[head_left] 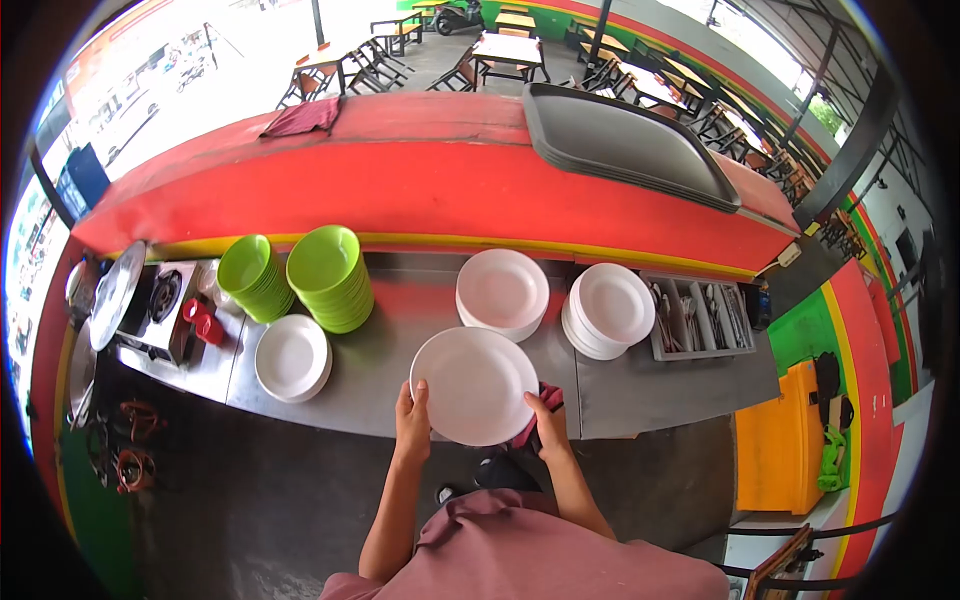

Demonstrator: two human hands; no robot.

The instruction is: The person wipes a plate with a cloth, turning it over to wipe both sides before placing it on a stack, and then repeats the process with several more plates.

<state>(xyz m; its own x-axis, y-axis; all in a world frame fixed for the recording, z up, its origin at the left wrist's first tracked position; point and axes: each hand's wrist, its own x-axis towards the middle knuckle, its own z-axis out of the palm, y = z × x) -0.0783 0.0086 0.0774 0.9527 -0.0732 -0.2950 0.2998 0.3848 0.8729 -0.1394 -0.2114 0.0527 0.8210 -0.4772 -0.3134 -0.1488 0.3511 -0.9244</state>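
A white plate (473, 386) is held level over the counter's front edge, between my two hands. My left hand (412, 415) grips its left rim, thumb on top. On the right rim, my right hand (546, 420) has its thumb over the edge, and a dark red cloth (527, 432) shows between that hand and the plate. Just beyond, a stack of white plates (502, 290) stands on the metal counter. Right of it is another stack of smaller white plates (612, 305). A short stack of white plates (292, 358) lies to the left.
Two tall stacks of green bowls (252, 275) stand at the back left, near a gas stove (165, 300) and red containers (205, 325). A cutlery tray (700, 315) is on the right. Dark serving trays (630, 145) and a cloth (305, 117) rest on the red ledge (400, 190).
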